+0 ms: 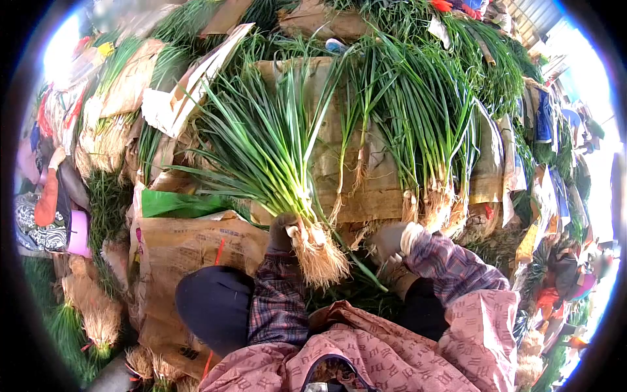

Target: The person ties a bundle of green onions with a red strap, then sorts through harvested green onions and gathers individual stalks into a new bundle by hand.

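My left hand (282, 232), in a grey glove, is closed around the base of a bunch of green onions (297, 189). Their leaves fan up and to the left, and the pale roots (320, 258) hang toward my lap. My right hand (388, 242), also gloved, is low on the right, apart from the bunch. Its fingers are curled down, and what they hold, if anything, is hidden. A single green leaf (359, 264) slants from the bunch down to just below that hand. Beyond it lies a larger pile of green onions (431, 137), roots toward me.
A brown sack sheet (320, 130) lies ahead, with a few loose green onions (343, 150) on it. Another printed sack (189, 255) covers the ground at left. More bundles (95, 307) lie around. Another person's arm (47, 196) shows at far left.
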